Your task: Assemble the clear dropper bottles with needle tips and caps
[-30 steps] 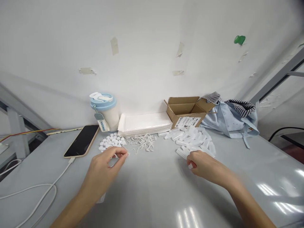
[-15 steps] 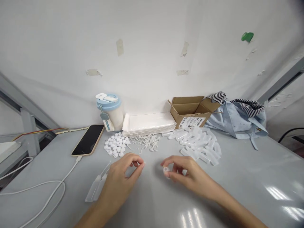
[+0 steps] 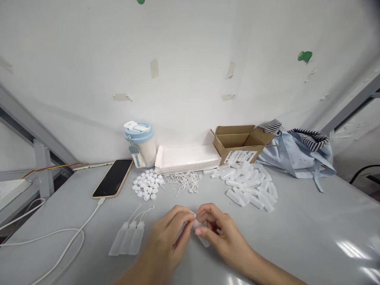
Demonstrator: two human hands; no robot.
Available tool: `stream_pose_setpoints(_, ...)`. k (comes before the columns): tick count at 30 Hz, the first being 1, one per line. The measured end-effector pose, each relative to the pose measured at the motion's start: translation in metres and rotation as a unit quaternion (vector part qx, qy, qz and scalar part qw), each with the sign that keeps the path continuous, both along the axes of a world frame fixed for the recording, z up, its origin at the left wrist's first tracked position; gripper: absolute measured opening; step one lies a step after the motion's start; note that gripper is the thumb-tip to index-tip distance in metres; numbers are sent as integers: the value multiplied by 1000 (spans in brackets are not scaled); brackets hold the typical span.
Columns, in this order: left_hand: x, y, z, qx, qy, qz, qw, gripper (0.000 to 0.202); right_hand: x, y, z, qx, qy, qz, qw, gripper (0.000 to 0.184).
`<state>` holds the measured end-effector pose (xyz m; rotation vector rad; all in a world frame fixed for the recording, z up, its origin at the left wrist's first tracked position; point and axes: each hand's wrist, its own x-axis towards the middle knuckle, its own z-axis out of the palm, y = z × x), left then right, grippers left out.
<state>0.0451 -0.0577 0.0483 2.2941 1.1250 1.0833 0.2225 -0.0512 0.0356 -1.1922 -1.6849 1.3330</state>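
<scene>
Three stringed tubes [image 3: 128, 239] near left, seemingly done | tube [image 3: 204, 240] near centre, pinched by right hand [image 3: 224, 229]; left hand [image 3: 170, 233] pinches white bit [image 3: 193, 214] at its top | remaining: caps [image 3: 147, 183] far left, strings [image 3: 184, 180] far centre, loose tubes [image 3: 249, 184] far right

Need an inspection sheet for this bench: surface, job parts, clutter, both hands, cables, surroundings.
Surface: grey tabletop, glare at lower right.
Job's things: handheld tube; loose translucent tubes; white caps; tangled white strings; three stringed tubes side by side at left.
Clutter: phone, lidded cup, stacked white packets, open cardboard box, blue bag.
Grippers: left grip pinches a white bit, too small to identify, at the tube's upper end; right grip holds the tube.
Cables: white cable plugged into phone; red and yellow wires at back left.
Surroundings: white wall with tape scraps; metal frame at the sides.
</scene>
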Motion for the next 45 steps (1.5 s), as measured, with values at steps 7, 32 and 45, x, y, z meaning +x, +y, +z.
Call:
stream_pose_setpoints(7, -1, -8, -3, 64, -2, -27, 998, 30, 0, -1, -3, 39, 29, -14, 999, 20)
stream_pose_setpoints(32, -1, -16, -27, 56, 77, 3, 995, 54, -3, 5, -2, -271, 375, 24, 886, 26)
stream_pose_setpoints(45, 0, -14, -35, 89, -14, -4, 996, 34, -7, 0, -9, -195, 267, 9, 944, 36)
